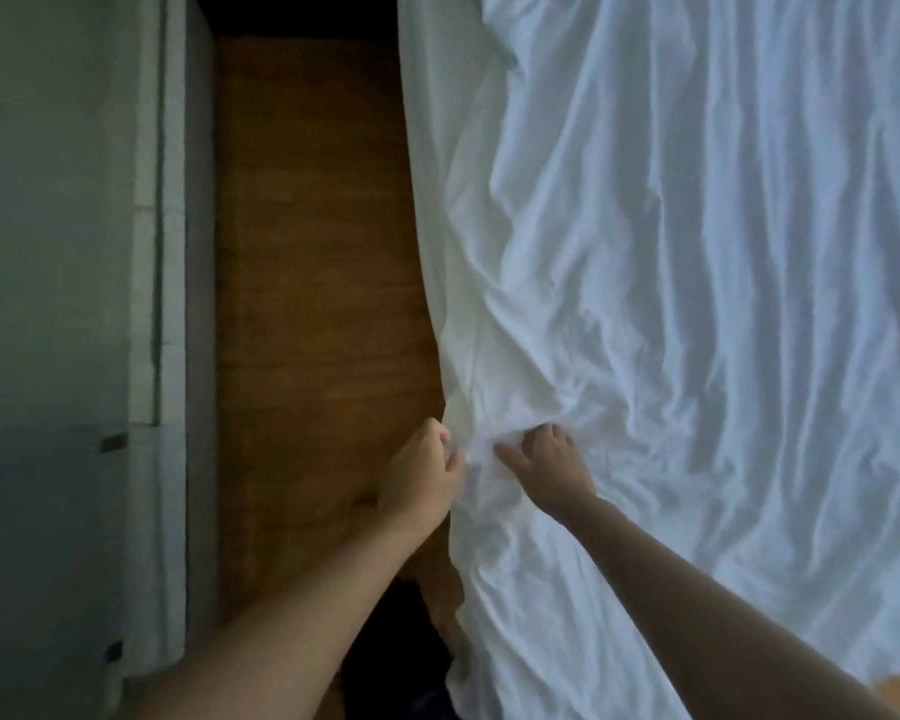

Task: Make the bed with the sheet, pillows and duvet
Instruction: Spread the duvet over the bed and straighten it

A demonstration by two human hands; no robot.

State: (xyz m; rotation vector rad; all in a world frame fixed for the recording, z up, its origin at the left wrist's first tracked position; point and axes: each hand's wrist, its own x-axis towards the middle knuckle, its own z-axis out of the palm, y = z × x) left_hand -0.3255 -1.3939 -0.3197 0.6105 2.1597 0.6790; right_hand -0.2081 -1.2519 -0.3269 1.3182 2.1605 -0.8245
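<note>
At the bed's near side edge, the left hand (421, 472) and right hand (549, 467) both pinch the rumpled white sheet (697, 304), spread but unsmoothed, so pillows and duvet, unseen here, seemingly remain.

left hand (421, 472): pinching the sheet (697, 304) edge
right hand (552, 459): gripping bunched fabric right beside it
floor (307, 252): wood, left of bed
</note>
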